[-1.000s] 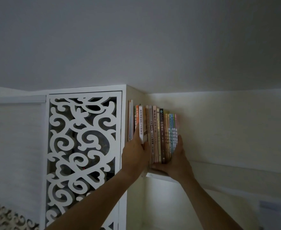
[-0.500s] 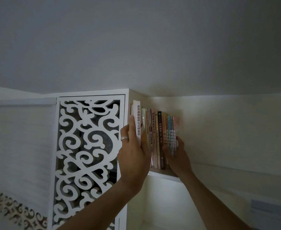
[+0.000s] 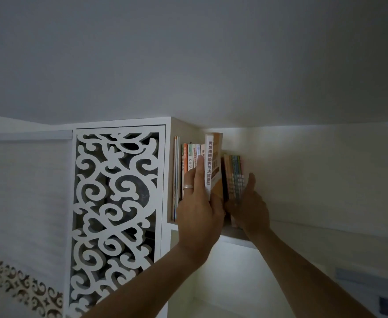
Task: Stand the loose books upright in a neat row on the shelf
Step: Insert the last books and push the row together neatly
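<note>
A high shelf (image 3: 238, 237) near the ceiling carries a row of upright books (image 3: 190, 161). My left hand (image 3: 199, 216) grips a white-spined book with an orange cover (image 3: 211, 161), pulled out of the row and raised above its neighbours. Right of it stand several thinner books with green and blue spines (image 3: 235, 175). My right hand (image 3: 249, 207) rests flat against the right end of that group, thumb pointing up. The lower parts of the middle books are hidden behind both hands.
A white panel with cut-out scrollwork (image 3: 117, 214) stands left of the shelf. Two thin books (image 3: 177, 175) lean against the shelf's left wall. A pale wall (image 3: 326, 180) runs to the right, the ceiling is close above, and a lit compartment (image 3: 229, 276) opens below.
My left hand has drawn the white-spined book out of the row, lifted it and carried it right. My right hand has shifted up along the right end of the books.
</note>
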The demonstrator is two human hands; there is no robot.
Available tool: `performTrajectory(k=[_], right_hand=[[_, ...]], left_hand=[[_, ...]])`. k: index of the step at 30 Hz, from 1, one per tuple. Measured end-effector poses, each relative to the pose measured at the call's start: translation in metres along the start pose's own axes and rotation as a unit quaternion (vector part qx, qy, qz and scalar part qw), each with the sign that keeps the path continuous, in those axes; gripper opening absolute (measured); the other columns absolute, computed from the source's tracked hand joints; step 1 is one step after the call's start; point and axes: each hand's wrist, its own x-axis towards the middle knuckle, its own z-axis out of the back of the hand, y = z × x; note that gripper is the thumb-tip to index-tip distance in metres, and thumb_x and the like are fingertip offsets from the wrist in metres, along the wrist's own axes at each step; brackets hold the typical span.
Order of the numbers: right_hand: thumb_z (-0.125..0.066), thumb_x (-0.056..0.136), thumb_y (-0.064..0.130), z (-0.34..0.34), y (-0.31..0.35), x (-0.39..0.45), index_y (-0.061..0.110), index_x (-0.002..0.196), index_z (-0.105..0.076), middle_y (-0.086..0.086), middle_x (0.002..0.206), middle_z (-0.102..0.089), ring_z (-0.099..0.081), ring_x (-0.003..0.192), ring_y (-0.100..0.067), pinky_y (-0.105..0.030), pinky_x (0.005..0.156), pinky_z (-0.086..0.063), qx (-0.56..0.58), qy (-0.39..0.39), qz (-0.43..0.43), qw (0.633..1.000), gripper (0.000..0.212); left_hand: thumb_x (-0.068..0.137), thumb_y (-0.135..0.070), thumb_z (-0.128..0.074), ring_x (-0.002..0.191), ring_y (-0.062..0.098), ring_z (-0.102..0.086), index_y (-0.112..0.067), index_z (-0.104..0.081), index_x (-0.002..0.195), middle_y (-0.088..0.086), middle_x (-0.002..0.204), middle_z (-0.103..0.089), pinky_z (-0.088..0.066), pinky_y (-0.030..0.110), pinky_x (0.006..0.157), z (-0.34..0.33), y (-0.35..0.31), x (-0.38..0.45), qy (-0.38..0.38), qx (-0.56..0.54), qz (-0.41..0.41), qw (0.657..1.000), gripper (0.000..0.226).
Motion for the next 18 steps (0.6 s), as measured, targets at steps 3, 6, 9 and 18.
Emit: performTrajectory(k=[3,6,9,18], right_hand=[[-0.061,0.084,0.071,0.013,-0.011,-0.004,0.022,0.158,0.003,-0.008,0.113,-0.066,-0.070,0.088,-0.030,-0.043,0.073,-0.059,-0.038,-0.041,-0.017,0.998,0.109],[-0.062,0.089,0.061,0.028,-0.021,-0.011,0.017,0.159,0.002,-0.011,0.121,-0.065,-0.070,0.096,-0.033,-0.041,0.076,-0.056,-0.035,-0.049,-0.033,0.998,0.104],[-0.061,0.089,0.063,0.034,-0.024,-0.012,0.020,0.158,0.000,-0.008,0.128,-0.064,-0.071,0.101,-0.032,-0.045,0.081,-0.057,-0.026,-0.042,-0.033,0.998,0.101],[-0.064,0.091,0.056,0.026,-0.038,-0.013,0.025,0.157,-0.003,-0.003,0.122,-0.068,-0.072,0.085,-0.018,-0.029,0.064,-0.061,-0.029,-0.058,-0.003,0.998,0.095]], left_hand=[[0.103,-0.038,-0.039,0.114,-0.001,-0.055,-0.024,-0.033,0.158,-0.009,0.144,-0.045,-0.054,0.006,0.081,-0.011,-0.006,0.006,-0.004,-0.012,0.002,1.000,0.057],[0.105,-0.039,-0.043,0.105,0.002,-0.062,-0.023,-0.036,0.156,-0.008,0.142,-0.048,-0.057,0.009,0.077,-0.028,-0.005,0.009,0.003,-0.022,0.022,1.000,0.054],[0.108,-0.041,-0.046,0.093,-0.007,-0.061,-0.026,-0.033,0.157,-0.008,0.143,-0.047,-0.058,0.010,0.071,-0.052,0.007,0.007,0.023,-0.010,0.028,0.999,0.053],[0.099,-0.016,-0.059,0.117,0.025,-0.059,-0.016,-0.043,0.152,0.010,0.140,-0.048,-0.060,0.041,0.092,-0.098,0.054,0.011,-0.015,0.093,0.042,0.995,0.055]])
